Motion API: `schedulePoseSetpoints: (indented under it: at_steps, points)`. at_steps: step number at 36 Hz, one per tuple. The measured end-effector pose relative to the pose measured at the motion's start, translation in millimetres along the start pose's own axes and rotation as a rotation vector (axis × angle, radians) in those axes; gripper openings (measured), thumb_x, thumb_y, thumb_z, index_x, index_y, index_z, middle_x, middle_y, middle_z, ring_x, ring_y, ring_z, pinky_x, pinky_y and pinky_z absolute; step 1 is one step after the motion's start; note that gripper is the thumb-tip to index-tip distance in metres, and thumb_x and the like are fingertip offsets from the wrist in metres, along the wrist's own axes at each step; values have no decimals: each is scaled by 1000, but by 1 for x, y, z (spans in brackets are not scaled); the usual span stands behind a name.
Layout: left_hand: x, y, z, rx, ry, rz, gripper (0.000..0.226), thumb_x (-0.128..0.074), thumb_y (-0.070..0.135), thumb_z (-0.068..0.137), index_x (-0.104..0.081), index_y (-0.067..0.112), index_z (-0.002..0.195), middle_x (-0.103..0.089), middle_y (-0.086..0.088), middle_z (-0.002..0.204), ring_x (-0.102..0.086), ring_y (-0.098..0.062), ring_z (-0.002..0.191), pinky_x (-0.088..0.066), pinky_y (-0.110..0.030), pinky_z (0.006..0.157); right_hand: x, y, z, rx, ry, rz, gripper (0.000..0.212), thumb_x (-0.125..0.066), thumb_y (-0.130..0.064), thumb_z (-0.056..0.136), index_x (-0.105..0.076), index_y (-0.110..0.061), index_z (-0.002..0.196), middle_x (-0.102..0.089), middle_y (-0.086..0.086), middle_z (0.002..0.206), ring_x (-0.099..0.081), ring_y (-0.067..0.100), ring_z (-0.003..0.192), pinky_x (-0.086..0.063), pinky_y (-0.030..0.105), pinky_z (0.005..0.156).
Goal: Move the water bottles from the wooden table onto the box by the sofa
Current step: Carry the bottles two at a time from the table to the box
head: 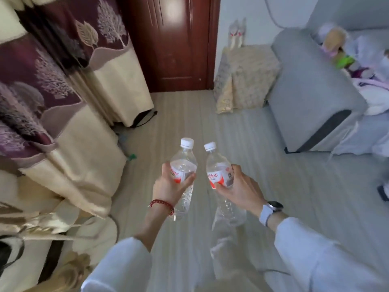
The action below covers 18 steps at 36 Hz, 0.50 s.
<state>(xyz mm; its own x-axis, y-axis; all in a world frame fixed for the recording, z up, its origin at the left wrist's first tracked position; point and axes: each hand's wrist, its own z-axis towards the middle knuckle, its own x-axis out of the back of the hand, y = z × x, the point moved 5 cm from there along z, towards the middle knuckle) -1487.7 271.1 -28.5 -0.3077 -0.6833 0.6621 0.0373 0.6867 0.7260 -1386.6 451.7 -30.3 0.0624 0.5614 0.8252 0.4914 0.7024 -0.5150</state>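
My left hand (167, 186) grips a clear water bottle (184, 163) with a white cap and a red and white label. A second, matching water bottle (217, 165) is held in my right hand (240, 187). Both bottles are upright, tilted slightly away from me, side by side above the floor in the middle of the view. The box (250, 66), draped in a pale patterned cloth, stands at the back against the wall, just left of the grey sofa (305, 85). Nothing rests on the box top. The wooden table is out of view.
Heavy purple and cream curtains (63, 91) hang along the left. A dark red door (176, 39) is at the back. Toys and clothes (345, 57) lie on the sofa seat. Striped pale floor (189, 114) stretches between me and the box.
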Motion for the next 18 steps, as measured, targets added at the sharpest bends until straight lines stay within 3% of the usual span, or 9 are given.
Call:
schedulePoseSetpoints:
  at_steps: [9,14,18]
  points:
    - [-75,116,205,-13,-23,-56,62,-71,51,69,-41,13,108,-62,-6,88,-62,-33,86,-52,-42,76,92,54,207,-82,-3,76,59,-60,-52,78,-35,-15,117,-62,3,109,-61,27,95,-49,36,80]
    - [-100,175,295,-12,-24,-75,55,-72,46,70,-40,11,98,-53,6,69,-57,-28,75,-45,-32,66,139,74,302,-126,5,123,59,-60,-53,78,-35,-16,116,-58,-2,100,-61,25,92,-49,35,78]
    - [-125,213,369,-13,-46,-88,55,-73,45,70,-43,12,101,-53,10,70,-57,-23,76,-47,-32,69,165,92,379,-170,35,169,59,-63,-48,77,-34,-15,116,-57,-5,93,-61,23,92,-47,34,77]
